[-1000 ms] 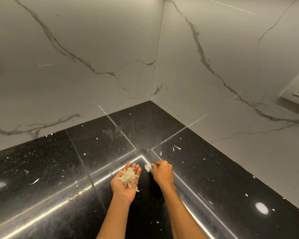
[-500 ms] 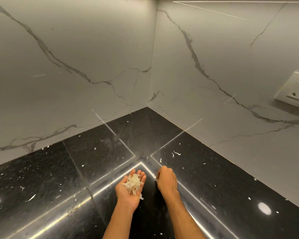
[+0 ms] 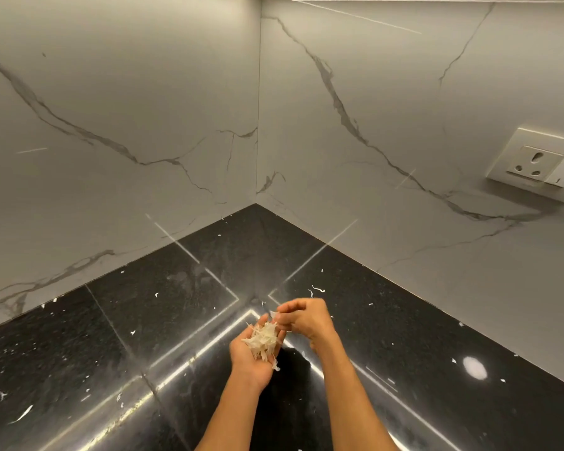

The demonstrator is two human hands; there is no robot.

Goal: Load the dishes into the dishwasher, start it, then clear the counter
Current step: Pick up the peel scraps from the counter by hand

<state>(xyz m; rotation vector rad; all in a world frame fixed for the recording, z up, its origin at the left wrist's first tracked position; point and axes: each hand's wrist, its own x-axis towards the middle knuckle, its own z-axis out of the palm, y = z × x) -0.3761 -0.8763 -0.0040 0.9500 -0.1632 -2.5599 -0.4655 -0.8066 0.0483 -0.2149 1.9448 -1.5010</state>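
Right hand [image 3: 303, 320] has come up off the worktop [image 3: 176, 304] and now sits over the left hand [image 3: 248, 362]; its fingers are pinched narrow on a small scrap [image 3: 273, 315] at the edge of the pile [image 3: 263, 338]; so one more bit collected, counter-clearing looks partway; left hand cupped palm-up, fingers relaxed, carrying the pile just above the worktop near the corner; pile is pale, thin, flaky shreds, loose, probably spills if tipped; white flecks [image 3: 318, 289] still scattered on the black worktop.
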